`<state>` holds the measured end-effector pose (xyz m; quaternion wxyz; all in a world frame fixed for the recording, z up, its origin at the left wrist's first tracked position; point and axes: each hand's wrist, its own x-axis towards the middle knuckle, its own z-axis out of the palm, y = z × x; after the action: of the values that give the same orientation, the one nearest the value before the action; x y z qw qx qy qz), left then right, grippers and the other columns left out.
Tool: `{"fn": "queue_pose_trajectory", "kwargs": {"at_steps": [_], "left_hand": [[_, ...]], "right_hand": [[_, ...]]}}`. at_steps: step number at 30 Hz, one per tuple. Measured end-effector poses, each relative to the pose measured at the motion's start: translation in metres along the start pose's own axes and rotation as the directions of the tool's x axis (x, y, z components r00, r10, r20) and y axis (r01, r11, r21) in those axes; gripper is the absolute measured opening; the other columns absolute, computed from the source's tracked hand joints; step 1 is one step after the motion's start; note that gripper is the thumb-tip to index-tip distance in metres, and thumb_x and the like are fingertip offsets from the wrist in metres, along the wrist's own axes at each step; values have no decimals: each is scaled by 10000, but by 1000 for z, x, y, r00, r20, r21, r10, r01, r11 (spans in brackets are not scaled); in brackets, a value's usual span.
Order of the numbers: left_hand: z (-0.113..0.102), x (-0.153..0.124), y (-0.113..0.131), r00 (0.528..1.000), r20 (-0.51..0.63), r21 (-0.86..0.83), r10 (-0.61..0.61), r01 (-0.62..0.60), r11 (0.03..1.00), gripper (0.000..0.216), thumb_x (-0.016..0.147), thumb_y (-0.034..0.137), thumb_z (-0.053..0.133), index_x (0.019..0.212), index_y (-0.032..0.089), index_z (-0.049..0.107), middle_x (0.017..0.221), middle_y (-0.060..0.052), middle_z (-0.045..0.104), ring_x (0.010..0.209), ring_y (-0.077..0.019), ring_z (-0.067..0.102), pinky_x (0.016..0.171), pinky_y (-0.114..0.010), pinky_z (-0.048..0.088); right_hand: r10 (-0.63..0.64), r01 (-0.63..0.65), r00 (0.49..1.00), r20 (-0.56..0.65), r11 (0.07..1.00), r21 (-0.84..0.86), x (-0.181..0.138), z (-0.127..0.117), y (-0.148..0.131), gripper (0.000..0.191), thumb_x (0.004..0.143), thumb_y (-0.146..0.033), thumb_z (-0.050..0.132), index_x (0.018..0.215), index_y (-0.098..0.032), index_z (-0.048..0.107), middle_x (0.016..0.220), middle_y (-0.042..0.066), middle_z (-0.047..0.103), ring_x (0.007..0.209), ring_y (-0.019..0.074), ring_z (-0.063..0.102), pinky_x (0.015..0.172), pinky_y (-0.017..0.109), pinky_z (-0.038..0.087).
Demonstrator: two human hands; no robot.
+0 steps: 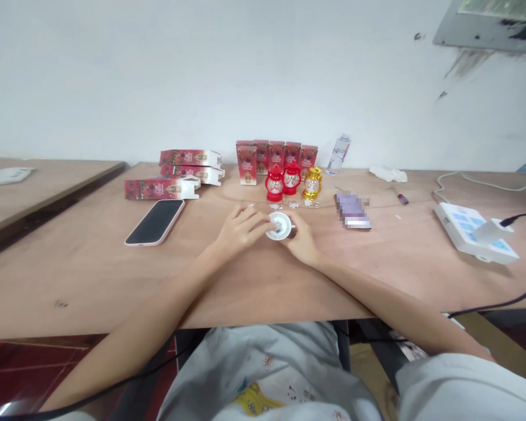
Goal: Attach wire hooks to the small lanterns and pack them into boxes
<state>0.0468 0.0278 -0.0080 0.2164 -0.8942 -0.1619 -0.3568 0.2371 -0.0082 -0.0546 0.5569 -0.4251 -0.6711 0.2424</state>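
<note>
Near the middle of the table, my right hand grips a white round cup-like part by its right side, thumb and fingers curled about the rim. The part's open face points up, and small dark and metallic bits show inside. From the left, my left hand reaches over with its fingertips together at the part's left rim; whatever they pinch is too small to make out. Just behind stand two red mini lanterns and a gold mini lantern. Small clear pieces lie in front of them.
Several upright red printed boxes stand behind the lanterns. Opened boxes lie at left, behind a phone. To the right are a second phone, a bottle, crumpled tissue and a power strip with cables.
</note>
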Motion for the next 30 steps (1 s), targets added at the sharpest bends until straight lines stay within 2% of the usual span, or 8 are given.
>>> {"fn": "queue_pose_trajectory", "kwargs": {"at_steps": [4, 6, 9, 11, 14, 18, 20, 30], "left_hand": [[3, -2, -3, 996, 88, -7, 21, -20, 1000, 341, 994, 247, 321, 1013, 291, 658, 877, -26, 709, 775, -141, 576, 702, -316, 382], [5, -4, -5, 999, 50, -38, -4, 6, 999, 323, 990, 258, 336, 1018, 289, 656, 902, -32, 704, 797, -144, 581, 710, -315, 388], [7, -8, -9, 985, -48, -35, -165, 164, 986, 269, 973, 276, 393, 1007, 255, 659, 917, -56, 690, 846, -167, 583, 731, -329, 388], [10, -10, -15, 954, -34, 5, -298, 298, 955, 257, 961, 291, 418, 998, 235, 667, 901, -66, 682, 870, -195, 572, 764, -352, 384], [18, -15, -27, 878, 115, 109, -465, 454, 884, 279, 952, 294, 419, 1031, 225, 678, 937, -82, 675, 947, -243, 547, 813, -391, 374], [35, -23, -42, 729, 308, 202, -611, 578, 791, 296, 921, 345, 468, 1123, 252, 663, 1121, -90, 636, 1074, -292, 495, 893, -445, 356], [43, -24, -48, 684, 349, 221, -641, 605, 765, 304, 902, 391, 496, 1136, 288, 660, 1181, -84, 607, 1116, -307, 466, 928, -475, 337], [53, -16, -54, 614, 394, 261, -684, 639, 723, 250, 919, 288, 477, 1012, 247, 706, 1189, -91, 603, 1170, -307, 434, 968, -496, 323]], "right_hand": [[-18, 17, 1000, -13, 999, -40, 0, -1, -1, 418, 685, -112, 641, 1075, -258, 600, 1119, 28, 649, 1021, 206, 601, 917, 358, 473], [-14, 14, 1000, -16, 999, -45, 0, -1, 0, 417, 683, -109, 638, 1071, -258, 602, 1116, 28, 652, 1020, 206, 604, 925, 363, 472], [-9, 8, 1000, -21, 999, -33, 0, -1, 1, 421, 676, -108, 636, 1071, -250, 603, 1115, 30, 653, 1026, 210, 608, 918, 361, 478], [-8, 7, 1000, -24, 1000, -24, 0, -1, 1, 430, 669, -107, 637, 1073, -250, 606, 1119, 29, 654, 1040, 215, 605, 914, 358, 478], [-3, 2, 1000, -17, 1000, -21, -1, 0, 2, 446, 668, -102, 632, 1085, -257, 603, 1119, 27, 653, 1047, 215, 605, 917, 355, 473], [-14, 13, 1000, -14, 1000, -25, -2, 0, 3, 454, 662, -98, 635, 1086, -260, 606, 1119, 26, 646, 1052, 216, 601, 936, 361, 463], [-16, 16, 1000, -13, 1000, -23, -2, 0, 3, 450, 667, -101, 632, 1087, -261, 604, 1124, 27, 645, 1056, 217, 599, 934, 361, 464], [-17, 15, 1000, -27, 999, -48, -1, 0, 4, 445, 659, -92, 634, 1075, -247, 604, 1105, 29, 657, 1023, 210, 607, 901, 343, 476]]}}
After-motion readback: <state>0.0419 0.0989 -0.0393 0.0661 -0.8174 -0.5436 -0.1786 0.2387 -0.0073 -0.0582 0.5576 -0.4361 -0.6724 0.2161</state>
